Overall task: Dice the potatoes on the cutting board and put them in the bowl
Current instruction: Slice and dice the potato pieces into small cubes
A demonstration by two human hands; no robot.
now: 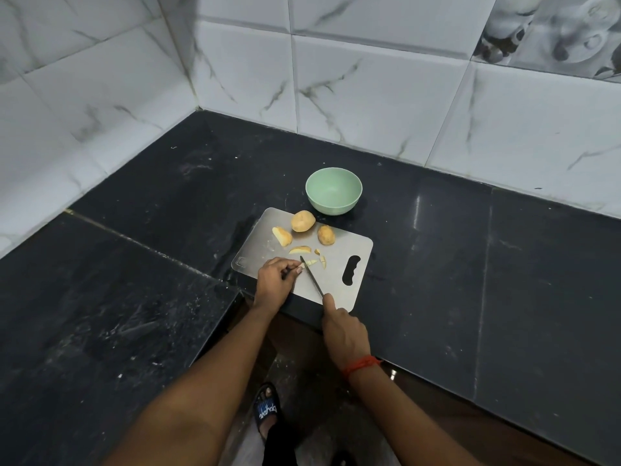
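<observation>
Head view, straight down over the arms: where are the potatoes?
— On the steel cutting board (349,250), which lies on the black desk (470,264). A larger potato (303,221) and a smaller potato (326,235) sit whole near its far edge. There's a cut half (282,236) to their left, a long wedge (300,250) lying crosswise nearer us, and small pieces (322,260) by the blade.
— And the board itself?
— Its long axis runs left to right, a bit skewed, with the handle-hole end to the right. The green bowl (331,205) stands just beyond its far edge, close to the larger potato.
— The hands?
— The left hand (274,280) is curled, fingertips pinning a pale potato strip (311,263) to the board right beside the blade. The right hand (342,334) is wrapped round the handle of the knife (311,276), forefinger laid along the spine.
— Which way does the knife point?
— Away and to the left: handle near the board's front edge, tip down at the strip. A red thread (361,364) circles the right wrist
</observation>
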